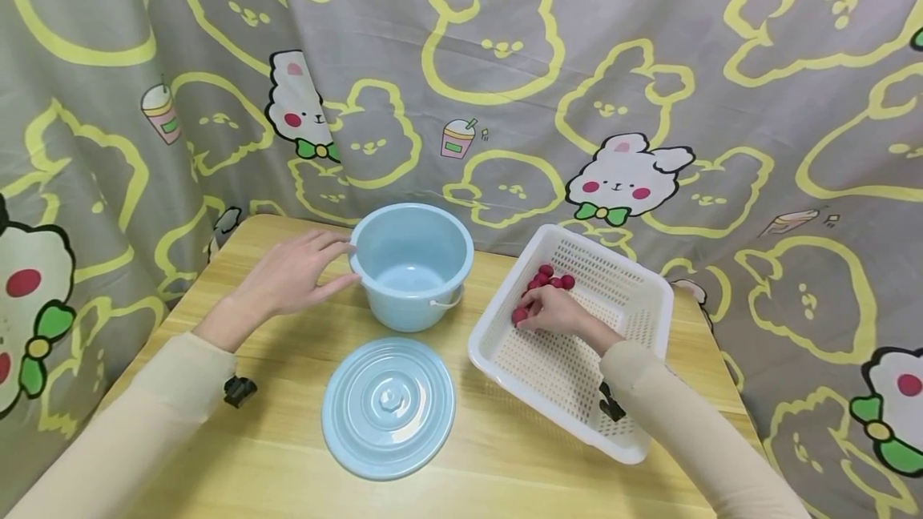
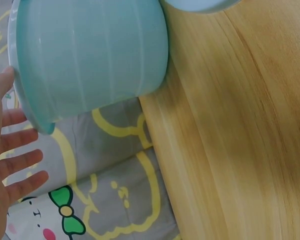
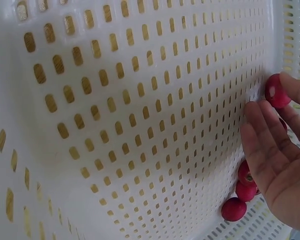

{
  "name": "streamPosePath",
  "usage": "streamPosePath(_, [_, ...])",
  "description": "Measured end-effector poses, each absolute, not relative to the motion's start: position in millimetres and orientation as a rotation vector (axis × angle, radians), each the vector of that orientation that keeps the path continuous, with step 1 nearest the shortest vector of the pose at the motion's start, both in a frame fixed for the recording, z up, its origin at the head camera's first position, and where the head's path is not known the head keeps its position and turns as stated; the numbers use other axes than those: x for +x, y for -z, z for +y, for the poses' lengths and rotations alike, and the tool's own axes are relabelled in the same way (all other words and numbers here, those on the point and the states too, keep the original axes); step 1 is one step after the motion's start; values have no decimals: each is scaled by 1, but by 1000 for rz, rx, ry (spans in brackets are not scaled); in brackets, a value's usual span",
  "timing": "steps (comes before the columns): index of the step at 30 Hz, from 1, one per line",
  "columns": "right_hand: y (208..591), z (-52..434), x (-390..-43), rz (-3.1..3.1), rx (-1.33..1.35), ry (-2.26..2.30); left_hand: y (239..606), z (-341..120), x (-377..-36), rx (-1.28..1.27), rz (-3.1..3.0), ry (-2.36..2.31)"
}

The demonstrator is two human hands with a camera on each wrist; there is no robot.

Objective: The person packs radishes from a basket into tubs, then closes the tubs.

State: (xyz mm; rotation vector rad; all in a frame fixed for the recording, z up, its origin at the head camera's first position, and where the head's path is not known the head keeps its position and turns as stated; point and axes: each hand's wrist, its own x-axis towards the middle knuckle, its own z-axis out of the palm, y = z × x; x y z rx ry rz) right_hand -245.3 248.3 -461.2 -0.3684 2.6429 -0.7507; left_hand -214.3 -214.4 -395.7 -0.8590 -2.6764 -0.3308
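Observation:
My right hand (image 1: pixel 554 312) reaches into a white perforated plastic basket (image 1: pixel 497 367). Between thumb and fingers it pinches a small round red radish (image 3: pixel 277 91), close to the basket wall. Several more radishes (image 3: pixel 234 209) lie beside that hand along the same side. On the left, a light blue plastic bucket (image 1: pixel 413 312) stands upright with its mouth uncovered. At the bucket's left rim is my left hand (image 1: pixel 299 272), its fingers extended and spread and its thumb against the rim (image 2: pixel 12 75); whether the other fingers touch it is hard to tell.
A round light blue lid (image 1: pixel 389 408) with a central knob lies flat on the wooden table (image 1: pixel 288 439), in front of the bucket. Behind the table hangs a grey curtain (image 1: pixel 389 46) with yellow cartoon outlines. A thin handle (image 1: pixel 447 303) hangs at the bucket's right side.

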Motion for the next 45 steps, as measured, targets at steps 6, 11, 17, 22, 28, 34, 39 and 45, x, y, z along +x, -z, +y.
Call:
streamPosePath(6, [462,247,-245,2659,-350,731,395,-214,-214,-859,-2679,327])
streamPosePath(11, [463,250,-246,2667,-361,731,394,-213,-213,-864,-2671,328])
streamPosePath(17, [458,256,-244,2675,-361,757,394,-214,-213,-852,-2685,333])
streamPosePath(22, [451,264,-244,2704,-353,770,396,-214,-214,-860,-2678,335])
streamPosePath(28, [440,273,-241,2766,-345,827,396,-214,-214,-862,-2669,343])
streamPosePath(34, [429,277,-240,2743,-352,898,396,-214,-213,-853,-2675,337])
streamPosePath(39, [416,274,-242,2735,-368,967,395,-214,-212,-852,-2677,339])
streamPosePath(45, [400,272,-242,2721,-400,1085,396,-214,-212,-861,-2669,330])
